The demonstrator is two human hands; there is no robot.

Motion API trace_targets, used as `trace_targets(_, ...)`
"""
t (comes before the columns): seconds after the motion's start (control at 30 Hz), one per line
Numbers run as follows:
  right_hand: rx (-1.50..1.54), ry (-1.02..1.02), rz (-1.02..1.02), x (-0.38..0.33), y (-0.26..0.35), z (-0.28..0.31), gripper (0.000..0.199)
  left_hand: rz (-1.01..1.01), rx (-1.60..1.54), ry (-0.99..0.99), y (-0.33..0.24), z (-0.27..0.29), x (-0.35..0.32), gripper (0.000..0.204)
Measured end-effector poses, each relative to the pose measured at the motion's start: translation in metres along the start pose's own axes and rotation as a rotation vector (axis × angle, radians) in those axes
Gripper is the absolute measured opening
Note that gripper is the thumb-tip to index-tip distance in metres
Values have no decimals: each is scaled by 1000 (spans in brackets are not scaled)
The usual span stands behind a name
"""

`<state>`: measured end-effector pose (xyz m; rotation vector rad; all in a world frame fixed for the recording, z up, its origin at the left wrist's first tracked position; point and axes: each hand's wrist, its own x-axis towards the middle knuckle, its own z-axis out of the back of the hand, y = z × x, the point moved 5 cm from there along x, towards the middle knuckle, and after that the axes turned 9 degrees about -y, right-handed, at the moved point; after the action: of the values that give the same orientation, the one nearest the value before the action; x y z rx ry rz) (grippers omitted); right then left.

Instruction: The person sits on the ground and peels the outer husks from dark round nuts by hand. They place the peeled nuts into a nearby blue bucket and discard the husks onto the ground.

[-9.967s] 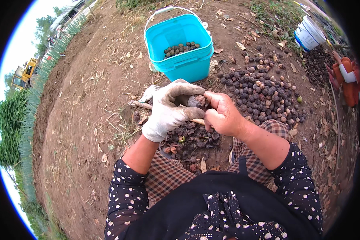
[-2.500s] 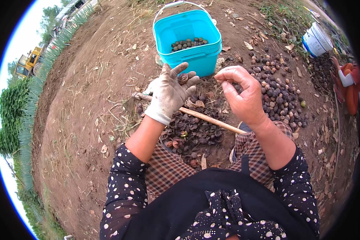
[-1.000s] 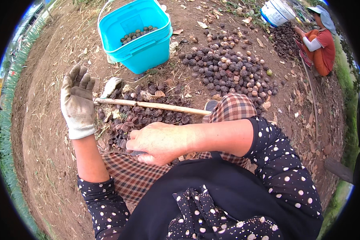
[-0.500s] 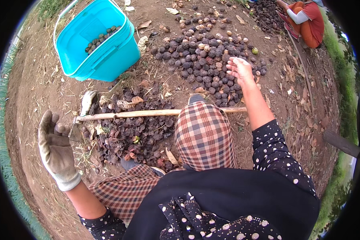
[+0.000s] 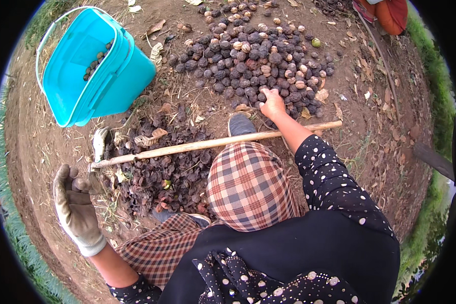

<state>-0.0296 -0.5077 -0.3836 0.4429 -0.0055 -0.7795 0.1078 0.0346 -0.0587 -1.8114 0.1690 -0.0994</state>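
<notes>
My left hand (image 5: 78,210), in a soiled whitish work glove, is raised palm up at the left. Its fingers are loosely curled, and no object shows plainly on its palm. My bare right hand (image 5: 273,105) reaches down to the near edge of a heap of walnuts (image 5: 253,53). Thumb and fingertips close round a dark walnut (image 5: 261,98) there. Most of the heap still wears blackened husks; some pale shells show among them. A long wooden handle (image 5: 202,144) passes in front of my knee, under my right forearm, with a metal head (image 5: 95,181) beside my gloved hand.
A turquoise bucket (image 5: 124,83) holding several walnuts (image 5: 95,66) stands tilted in view at far left. Dark husk scraps (image 5: 172,169) lie before my legs. A whitish crumpled thing (image 5: 100,143) rests beside the handle. Another person (image 5: 390,15) crouches at the far right.
My right hand has come down from over the heap's right side to its near edge and closed on a walnut. My left hand stays raised. The view has shifted.
</notes>
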Motion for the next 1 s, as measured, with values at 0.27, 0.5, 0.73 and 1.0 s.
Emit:
trace_targets(0.27, -182, -62, 141, -15, 8, -44, 46, 45, 64, -66, 9, -21, 3, 49)
trace_targets(0.5, 366, -421, -327, 14, -67, -50, 24, -6, 110, -86, 6, -33, 6, 45)
trace_targets(0.73, 69, -260, 76, 16, 29, -4, 34, 36, 120, -99, 10, -31, 6, 44)
trace_targets(1.0, -46, -15, 86, 21, 45, -14, 39, 73, 143, -118, 15, -42, 6, 45)
